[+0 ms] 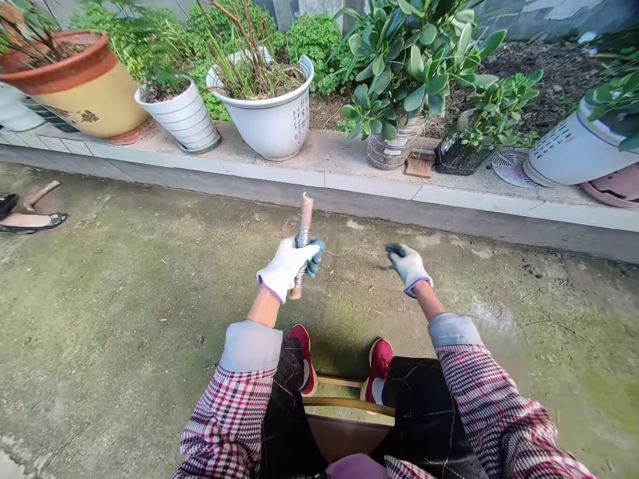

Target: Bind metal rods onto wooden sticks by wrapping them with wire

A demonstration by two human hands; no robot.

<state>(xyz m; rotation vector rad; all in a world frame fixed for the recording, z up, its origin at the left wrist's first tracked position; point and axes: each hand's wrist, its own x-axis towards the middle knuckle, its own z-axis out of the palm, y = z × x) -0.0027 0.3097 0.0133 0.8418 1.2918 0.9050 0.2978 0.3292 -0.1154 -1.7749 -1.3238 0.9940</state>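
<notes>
My left hand [293, 263], in a white glove with blue-green coated fingers, is closed round a wooden stick [306, 209]. Silvery wire [302, 237] is wound in many turns about the middle of that stick, which stands nearly upright. From the winding a thin strand leads off to the right and fades against the ground. To the right, at about the same height, my right hand [407, 263] wears a matching glove. Its fingers are pinched together where the strand seems to end; the fingertips are slightly blurred.
Ahead runs a low tiled ledge [369, 186] carrying several potted plants, among them a white pot [269, 123] and a leafy jade plant [399, 80]. Another person's foot [34, 221] and a loose stick [42, 194] are at the left. My red shoes [380, 362] rest on mossy concrete.
</notes>
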